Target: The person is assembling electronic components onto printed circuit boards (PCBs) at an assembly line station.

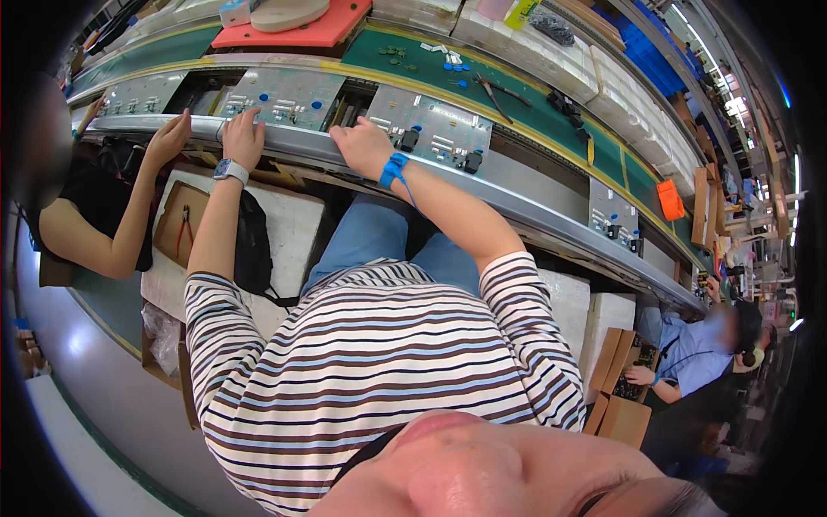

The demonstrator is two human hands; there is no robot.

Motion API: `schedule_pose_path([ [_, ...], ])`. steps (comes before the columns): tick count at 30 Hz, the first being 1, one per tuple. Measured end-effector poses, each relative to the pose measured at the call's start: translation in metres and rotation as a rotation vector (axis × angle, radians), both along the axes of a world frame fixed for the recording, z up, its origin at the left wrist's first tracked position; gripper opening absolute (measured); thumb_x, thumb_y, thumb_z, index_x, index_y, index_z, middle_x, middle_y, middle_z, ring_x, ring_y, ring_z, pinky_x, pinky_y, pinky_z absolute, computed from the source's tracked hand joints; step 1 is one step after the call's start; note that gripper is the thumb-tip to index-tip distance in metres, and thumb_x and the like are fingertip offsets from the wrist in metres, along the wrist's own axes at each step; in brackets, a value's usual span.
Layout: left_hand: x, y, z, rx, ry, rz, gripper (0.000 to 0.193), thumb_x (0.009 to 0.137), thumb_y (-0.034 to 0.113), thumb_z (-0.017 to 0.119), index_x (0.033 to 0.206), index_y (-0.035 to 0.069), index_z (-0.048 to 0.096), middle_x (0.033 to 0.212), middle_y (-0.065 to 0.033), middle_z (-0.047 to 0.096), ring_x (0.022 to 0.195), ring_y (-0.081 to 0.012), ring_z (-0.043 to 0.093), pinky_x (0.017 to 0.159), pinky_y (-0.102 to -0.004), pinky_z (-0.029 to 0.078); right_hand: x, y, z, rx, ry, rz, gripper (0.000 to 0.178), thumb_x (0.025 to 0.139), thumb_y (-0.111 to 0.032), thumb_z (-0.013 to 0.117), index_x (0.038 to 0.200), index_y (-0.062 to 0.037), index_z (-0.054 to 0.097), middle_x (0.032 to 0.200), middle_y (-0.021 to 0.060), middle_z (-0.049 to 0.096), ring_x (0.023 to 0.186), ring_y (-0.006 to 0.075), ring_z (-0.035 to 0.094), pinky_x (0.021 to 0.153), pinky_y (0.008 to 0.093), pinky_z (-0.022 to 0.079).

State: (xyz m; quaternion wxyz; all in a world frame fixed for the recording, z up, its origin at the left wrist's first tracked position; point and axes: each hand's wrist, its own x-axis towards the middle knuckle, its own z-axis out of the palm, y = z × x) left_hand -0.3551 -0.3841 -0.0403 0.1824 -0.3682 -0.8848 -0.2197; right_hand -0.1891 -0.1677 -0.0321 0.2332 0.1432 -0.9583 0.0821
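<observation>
Striped sleeves lead to left hand (244,138) and right hand (363,146) (blue wrist strap (394,169)), both lying loosely open, empty, on the conveyor rail (293,148)

A brown, blue and white striped shirt (379,362) and blue jeans (379,241) at six o'clock; a bright blue wrist strap (394,168) at centre; grey circuit boards (431,125) with blue dots, a green belt (517,103) edged yellow, and an orange-red mat (327,30) at twelve.
</observation>
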Motion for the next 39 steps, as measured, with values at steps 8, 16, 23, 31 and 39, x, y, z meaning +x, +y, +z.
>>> schedule_pose_path([
  [8, -0.009, 0.003, -0.012, -0.064, -0.023, 0.059, 0.033, 0.086, 0.029, 0.05, 0.114, 0.011, 0.048, 0.105, -0.0104, 0.06, 0.101, -0.0289, 0.054, 0.099, -0.0503, 0.029, 0.024, 0.009, 0.007, 0.007, -0.18, -0.116, 0.015, 0.076, -0.006, 0.046, 0.091, -0.0028, 0.049, 0.066, 0.0125, 0.061, 0.068, 0.0303, 0.061, 0.086, 0.0427, 0.043],
  [16, 0.008, 0.008, -0.001, -0.067, -0.027, -0.007, 0.036, 0.086, 0.03, 0.052, 0.115, 0.01, 0.048, 0.104, -0.0098, 0.06, 0.1, -0.0279, 0.055, 0.1, -0.0498, 0.026, 0.068, 0.039, 0.004, -0.145, -0.104, -0.159, 0.014, 0.083, -0.015, 0.052, 0.09, -0.0043, 0.047, 0.059, 0.0133, 0.058, 0.062, 0.0323, 0.058, 0.082, 0.0428, 0.045],
  [23, 0.038, 0.027, 0.006, -0.044, -0.067, -0.143, 0.038, 0.084, 0.028, 0.055, 0.116, 0.01, 0.048, 0.102, -0.0089, 0.06, 0.099, -0.027, 0.054, 0.1, -0.0496, 0.026, 0.116, 0.07, 0.008, -0.179, -0.241, -0.335, 0.01, 0.086, -0.017, 0.05, 0.09, -0.0084, 0.052, 0.067, 0.0126, 0.061, 0.069, 0.0302, 0.06, 0.086, 0.0413, 0.043],
  [31, 0.074, 0.054, 0.013, -0.062, -0.085, -0.343, 0.043, 0.081, 0.026, 0.058, 0.119, 0.009, 0.048, 0.105, -0.009, 0.059, 0.101, -0.0259, 0.052, 0.1, -0.0507, 0.024, 0.136, 0.096, 0.031, -0.267, -0.35, -0.351, 0.011, 0.084, -0.016, 0.051, 0.087, -0.0076, 0.057, 0.074, 0.0118, 0.062, 0.074, 0.0304, 0.059, 0.082, 0.0417, 0.044],
  [39, 0.094, 0.073, 0.019, -0.073, -0.122, -0.491, 0.044, 0.078, 0.026, 0.062, 0.116, 0.008, 0.05, 0.11, -0.0085, 0.058, 0.105, -0.0243, 0.052, 0.101, -0.0526, 0.023, 0.105, 0.123, 0.065, -0.55, -0.381, -0.305, 0.018, 0.082, -0.015, 0.057, 0.096, -0.0057, 0.063, 0.09, 0.0115, 0.059, 0.079, 0.0269, 0.057, 0.069, 0.0333, 0.046],
])
